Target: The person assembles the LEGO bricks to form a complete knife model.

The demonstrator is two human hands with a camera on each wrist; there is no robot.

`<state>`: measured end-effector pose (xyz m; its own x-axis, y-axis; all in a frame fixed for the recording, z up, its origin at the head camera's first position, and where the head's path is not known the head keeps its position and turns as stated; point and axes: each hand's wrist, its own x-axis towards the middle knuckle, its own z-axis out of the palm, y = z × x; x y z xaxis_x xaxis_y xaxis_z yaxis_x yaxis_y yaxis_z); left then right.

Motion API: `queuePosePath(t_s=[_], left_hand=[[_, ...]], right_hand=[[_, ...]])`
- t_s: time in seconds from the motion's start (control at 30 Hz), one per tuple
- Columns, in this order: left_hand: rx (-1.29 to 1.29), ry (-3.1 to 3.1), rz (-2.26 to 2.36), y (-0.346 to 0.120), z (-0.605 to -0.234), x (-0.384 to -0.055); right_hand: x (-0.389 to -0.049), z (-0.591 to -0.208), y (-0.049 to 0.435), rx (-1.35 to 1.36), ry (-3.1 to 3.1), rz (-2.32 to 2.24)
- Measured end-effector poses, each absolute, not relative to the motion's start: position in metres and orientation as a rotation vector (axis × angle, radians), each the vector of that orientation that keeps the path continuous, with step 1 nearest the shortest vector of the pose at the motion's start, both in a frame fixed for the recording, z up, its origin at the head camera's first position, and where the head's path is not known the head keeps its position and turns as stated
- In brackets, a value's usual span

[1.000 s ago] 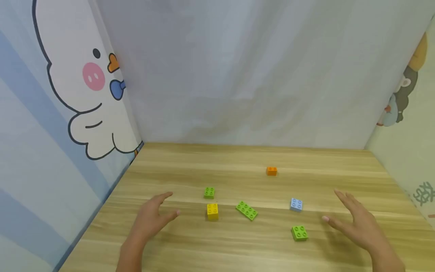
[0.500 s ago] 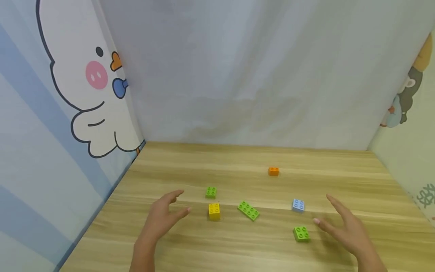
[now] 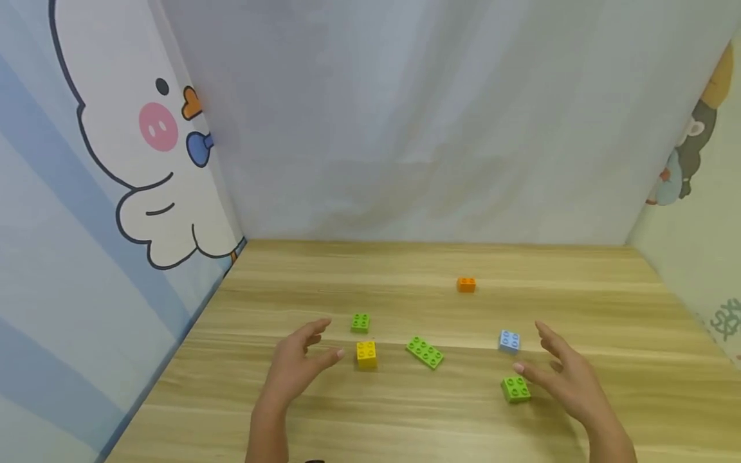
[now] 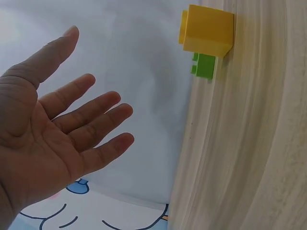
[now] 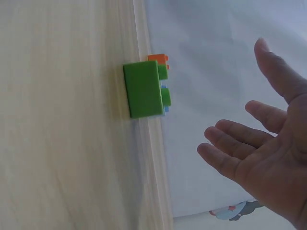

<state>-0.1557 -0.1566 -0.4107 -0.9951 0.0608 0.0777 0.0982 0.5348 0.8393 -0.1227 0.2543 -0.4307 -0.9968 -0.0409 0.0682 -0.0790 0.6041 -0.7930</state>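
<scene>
My left hand (image 3: 297, 366) hovers over the table with fingers spread and holds nothing. Just right of it stands a yellow building block (image 3: 366, 355), and behind that a small green block (image 3: 361, 323). In the left wrist view the palm faces the yellow block (image 4: 209, 29) from a distance. My right hand (image 3: 566, 376), also empty with fingers extended, is beside another green square block (image 3: 515, 390) and a light blue block (image 3: 509, 341). The right wrist view has that green block (image 5: 144, 89) apart from the fingers.
A longer green block (image 3: 425, 352) lies slanted mid-table, between the hands. Farther back is a small orange block (image 3: 466, 285). The wooden table (image 3: 324, 270) ends at a grey curtain (image 3: 428, 128), with printed cloth walls on both sides.
Both hands have moved inward, the left one to the right toward the yellow block and the right one to the left toward the green and blue blocks. The blocks stay put.
</scene>
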Motion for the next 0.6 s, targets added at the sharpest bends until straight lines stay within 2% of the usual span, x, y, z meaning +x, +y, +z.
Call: queuePosePath(t_s=[0.27,0.6], left_hand=[[-0.144,-2.658,-1.633,-0.154,-0.412,-0.162],[-0.285,-2.630,-1.853,-0.140,-0.424,-0.170]], right_hand=[[-0.141,-0.427,0.232,0.283,-2.628,1.582],[-0.156,-0.436,0.203,0.229,-2.607,1.810]])
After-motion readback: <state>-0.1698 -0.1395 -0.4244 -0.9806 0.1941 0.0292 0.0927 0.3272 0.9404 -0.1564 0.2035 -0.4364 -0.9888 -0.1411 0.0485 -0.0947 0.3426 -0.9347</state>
